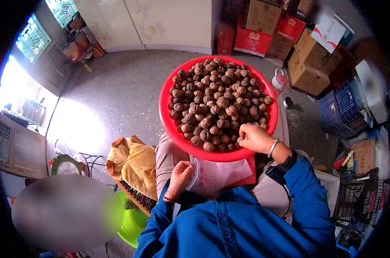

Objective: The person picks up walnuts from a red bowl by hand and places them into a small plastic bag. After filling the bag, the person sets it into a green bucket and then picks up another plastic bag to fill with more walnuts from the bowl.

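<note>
A wide red basin (165, 124) heaped with brown walnuts (221, 102) sits over my knees. At its near right side, my right hand (258, 138) reaches over the rim with curled fingers against the walnuts. Whatever lies inside those fingers is hidden. My left hand (181, 177) is below the near rim, pinching the edge of a clear plastic bag (210, 177). This bag spreads across my lap, partly under the basin, and faint red print shows through it. Something flat and red (249, 168) lies beside the bag.
To my left are a yellow cloth (137, 165), a green plastic seat (130, 223) and a round dial scale (66, 167). Cardboard boxes (309, 64) are stacked at the far right, near a blue crate (342, 109). A pink-and-white cup (280, 80) stands beyond the basin.
</note>
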Action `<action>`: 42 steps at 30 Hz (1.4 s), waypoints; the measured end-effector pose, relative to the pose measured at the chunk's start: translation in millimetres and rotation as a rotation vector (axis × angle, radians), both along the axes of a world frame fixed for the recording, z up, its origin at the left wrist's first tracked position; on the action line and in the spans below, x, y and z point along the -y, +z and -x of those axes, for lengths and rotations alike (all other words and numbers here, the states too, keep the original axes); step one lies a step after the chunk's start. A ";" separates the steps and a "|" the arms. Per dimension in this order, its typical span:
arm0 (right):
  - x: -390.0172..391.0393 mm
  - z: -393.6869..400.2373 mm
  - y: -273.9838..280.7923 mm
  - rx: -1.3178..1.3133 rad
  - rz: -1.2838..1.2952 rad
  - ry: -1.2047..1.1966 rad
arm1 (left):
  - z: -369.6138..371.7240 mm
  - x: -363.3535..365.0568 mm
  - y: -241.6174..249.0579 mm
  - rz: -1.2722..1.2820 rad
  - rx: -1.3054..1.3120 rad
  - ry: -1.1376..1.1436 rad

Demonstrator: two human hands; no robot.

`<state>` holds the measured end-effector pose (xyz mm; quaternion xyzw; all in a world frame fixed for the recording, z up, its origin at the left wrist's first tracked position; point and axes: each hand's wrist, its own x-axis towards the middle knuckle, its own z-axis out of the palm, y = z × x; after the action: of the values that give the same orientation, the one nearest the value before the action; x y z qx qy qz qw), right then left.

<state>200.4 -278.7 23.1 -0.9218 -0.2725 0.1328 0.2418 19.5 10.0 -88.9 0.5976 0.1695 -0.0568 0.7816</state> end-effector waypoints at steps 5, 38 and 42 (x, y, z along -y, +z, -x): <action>4.0 -10.2 7.0 -0.455 -0.506 -0.027 | 0.4 1.7 -3.9 0.076 0.007 0.019; -69.7 -74.5 -0.7 0.413 -0.116 -0.065 | -1.9 -1.7 -7.6 0.032 0.002 -0.008; -66.5 -63.5 1.8 0.512 -0.170 -0.006 | -1.1 -2.0 -5.1 0.041 -0.042 -0.022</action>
<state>263.9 -212.2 24.9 -0.9026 -0.3321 -0.1290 0.2418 20.6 12.0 -94.0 0.5819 0.1780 -0.0813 0.7894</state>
